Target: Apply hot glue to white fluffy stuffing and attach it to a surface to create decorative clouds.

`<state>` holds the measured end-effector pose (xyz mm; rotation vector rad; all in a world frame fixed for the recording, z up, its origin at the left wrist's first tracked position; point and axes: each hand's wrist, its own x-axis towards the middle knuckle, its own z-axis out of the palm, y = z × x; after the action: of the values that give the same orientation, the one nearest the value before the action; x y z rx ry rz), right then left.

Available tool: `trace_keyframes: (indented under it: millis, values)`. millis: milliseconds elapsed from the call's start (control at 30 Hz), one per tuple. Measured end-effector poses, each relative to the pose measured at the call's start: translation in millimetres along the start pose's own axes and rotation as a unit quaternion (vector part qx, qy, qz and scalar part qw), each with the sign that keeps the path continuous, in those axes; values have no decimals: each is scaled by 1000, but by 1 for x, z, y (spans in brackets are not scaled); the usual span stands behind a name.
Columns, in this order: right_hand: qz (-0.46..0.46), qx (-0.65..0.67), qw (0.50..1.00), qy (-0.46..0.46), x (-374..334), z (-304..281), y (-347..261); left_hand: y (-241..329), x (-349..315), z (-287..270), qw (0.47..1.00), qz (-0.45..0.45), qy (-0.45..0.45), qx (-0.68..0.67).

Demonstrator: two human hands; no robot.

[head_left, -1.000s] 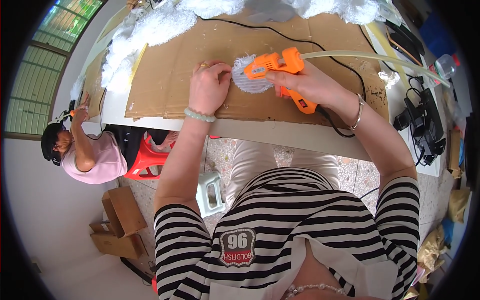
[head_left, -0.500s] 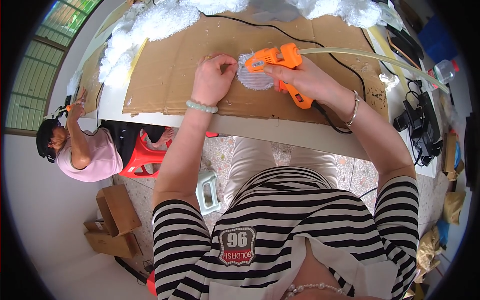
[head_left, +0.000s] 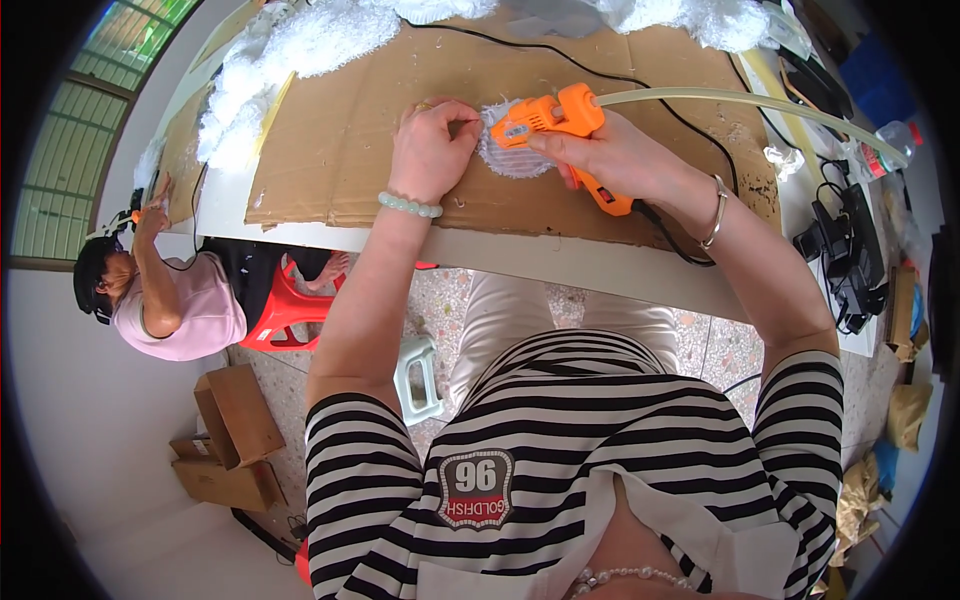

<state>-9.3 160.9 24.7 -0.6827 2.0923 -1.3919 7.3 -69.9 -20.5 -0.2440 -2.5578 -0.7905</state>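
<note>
An orange glue gun (head_left: 545,116) is in my right hand (head_left: 630,155), its fingers wrapped round the handle. A long, pale glue stick (head_left: 720,94) runs out of its back to the right. The gun's front lies over a round white mesh piece (head_left: 515,160) with a frayed edge, flat on the cardboard sheet (head_left: 350,130). My left hand (head_left: 432,145) rests at the left edge of that piece, thumb and forefinger pinched together. Whatever lies between those fingertips is too small to make out. The gun's nozzle tip is hard to see.
Fluffy white mesh material (head_left: 300,55) is heaped along the table's far side. A black cord (head_left: 560,50) crosses the cardboard. At right stand a plastic bottle (head_left: 890,148) and black adapters (head_left: 850,260). Another person (head_left: 180,310) sits at left on a red stool (head_left: 285,305).
The glue gun and my right hand have shifted very slightly. My left hand stays pinched beside the mesh piece, a little further right. The whole view has moved slightly.
</note>
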Motion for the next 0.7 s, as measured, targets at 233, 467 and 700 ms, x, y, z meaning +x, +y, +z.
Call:
trace_keyframes:
  millis: [233, 467, 700]
  values:
    - [3, 1, 1000, -27, -8, -5, 1, 2, 3, 4, 999, -9, 5, 34]
    - [40, 102, 994, -26, -30, -25, 2, -6, 7, -3, 1000, 3, -16, -14]
    - [8, 230, 973, 36, -37, -35, 8, 6, -21, -28, 998, 42, 19, 48]
